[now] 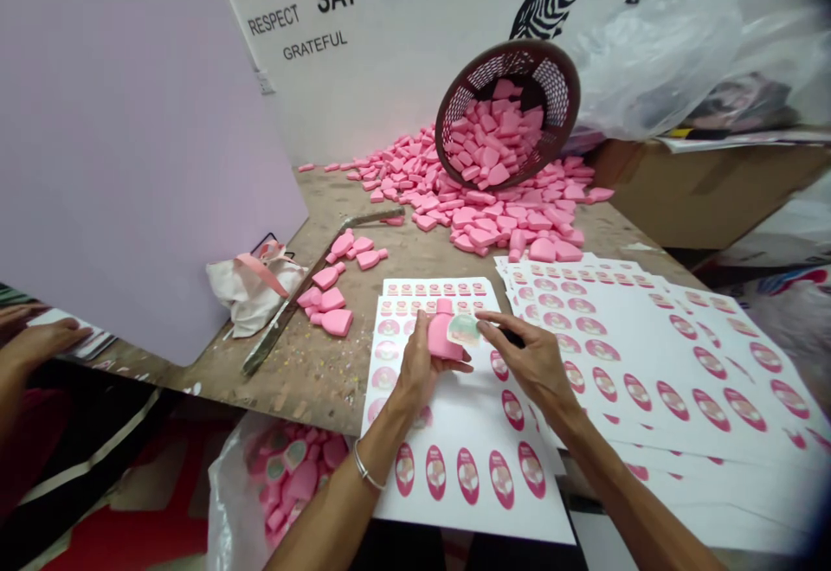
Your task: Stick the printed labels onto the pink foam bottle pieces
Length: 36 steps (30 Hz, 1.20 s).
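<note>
My left hand (421, 363) grips a pink bottle-shaped foam piece (440, 334) upright above a sheet of oval stickers (467, 467). My right hand (525, 355) pinches the edge of a peeled oval sticker (464, 330) between its fingertips, and the sticker's far edge lies against the foam piece. More sticker sheets (655, 372) fan out in an overlapping stack under and to the right of my right hand. A small group of pink foam pieces (331, 294) lies on the table to the left of my left hand.
A brown plastic basket (506, 112) lies tipped on a large heap of pink foam pieces (499, 216) on the worn wooden table (312, 372). A long metal blade (312, 294) and a white cloth bag (253, 294) lie left. Another person's hand (39, 342) rests far left. A plastic bag (292, 476) of labelled pieces sits below the table edge.
</note>
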Motion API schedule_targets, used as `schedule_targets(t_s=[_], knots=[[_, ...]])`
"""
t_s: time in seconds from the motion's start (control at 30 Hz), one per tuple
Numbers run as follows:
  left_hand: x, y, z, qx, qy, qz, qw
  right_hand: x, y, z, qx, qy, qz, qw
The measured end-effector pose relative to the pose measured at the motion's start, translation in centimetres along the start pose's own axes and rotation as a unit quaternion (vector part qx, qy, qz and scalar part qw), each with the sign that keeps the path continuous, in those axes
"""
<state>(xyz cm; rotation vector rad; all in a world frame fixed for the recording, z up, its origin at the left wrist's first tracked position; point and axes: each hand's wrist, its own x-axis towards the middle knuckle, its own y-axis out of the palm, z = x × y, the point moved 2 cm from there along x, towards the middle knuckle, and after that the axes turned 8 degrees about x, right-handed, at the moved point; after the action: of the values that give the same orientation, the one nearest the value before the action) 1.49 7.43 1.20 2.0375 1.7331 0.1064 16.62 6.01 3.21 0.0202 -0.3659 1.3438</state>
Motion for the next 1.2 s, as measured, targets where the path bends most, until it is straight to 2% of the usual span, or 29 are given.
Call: schedule_targets(t_s=[0.23,0.5,1.03,1.2], knots=[[-2.0,0.0,-1.1,-0.025,0.0,0.008,1.0,-1.7,1.9,1.6,0.005,-0.034,0.015,0.999],[-2.7,0.0,-1.4,-0.034,0.025,0.037,0.998,-2.0,2.0,1.9,-0.012,-0.057,0.028,0.998],[-3.0,-0.1,-1.5,-0.036,0.031,0.039,0.998,-2.2,2.2,2.1,-0.059,-0.116,0.021,0.991],[-3.1,-0.2,-1.6,-0.024,0.041,0.058,0.997,-2.1,2.4,2.2,-0.133,-0.157,0.018,0.978]])
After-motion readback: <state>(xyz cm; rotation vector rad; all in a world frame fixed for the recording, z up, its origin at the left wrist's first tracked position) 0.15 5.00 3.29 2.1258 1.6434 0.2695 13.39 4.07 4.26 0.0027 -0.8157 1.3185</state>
